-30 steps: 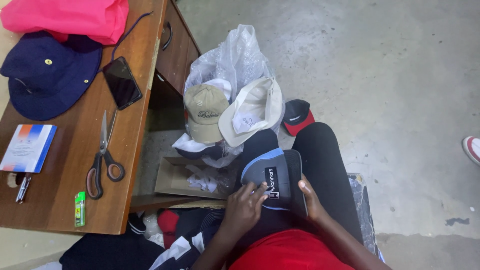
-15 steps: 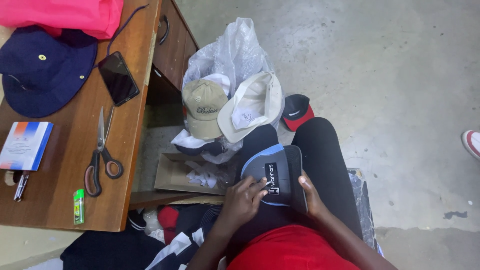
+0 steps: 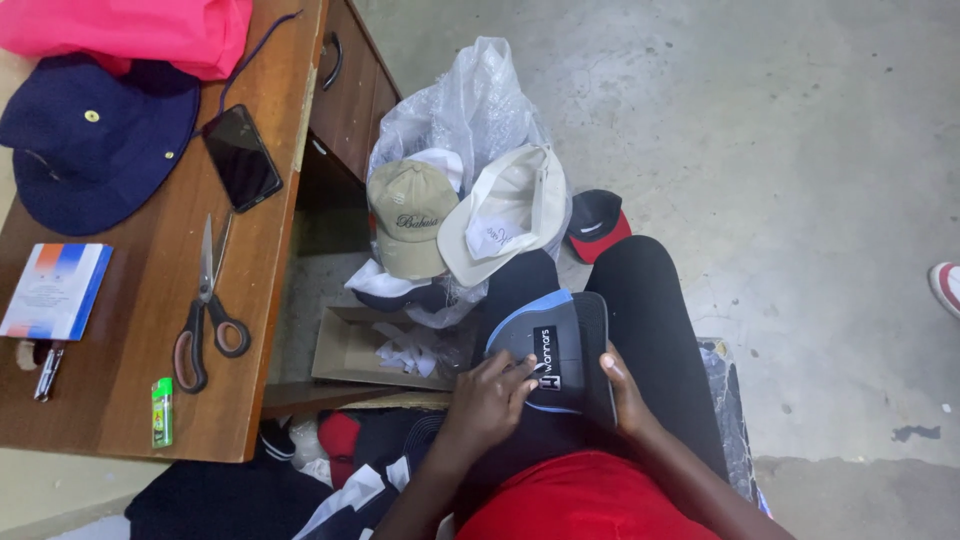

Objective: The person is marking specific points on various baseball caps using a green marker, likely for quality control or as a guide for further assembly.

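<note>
A dark grey cap (image 3: 560, 345) with light blue trim and a black front patch lies on my lap. My left hand (image 3: 490, 398) rests on its near left side, fingers pressing beside the patch. My right hand (image 3: 625, 392) grips the cap's near right edge, thumb on top. A clear plastic bag (image 3: 460, 110) of caps stands on the floor just beyond my knees, with a beige cap (image 3: 410, 225) and a white cap (image 3: 505, 215) on top. A black and red cap (image 3: 597, 222) lies beside it.
A wooden desk (image 3: 290, 150) at left carries scissors (image 3: 205, 315), a black phone (image 3: 242, 157), a navy hat (image 3: 95, 140), pink cloth (image 3: 130, 30), a small booklet (image 3: 57, 290) and a green lighter (image 3: 162, 411). An open cardboard box (image 3: 350, 350) sits below; more caps are piled at lower left.
My view has shifted slightly. Both hands stay on the grey cap, the left fingers shifting a little near the patch.
</note>
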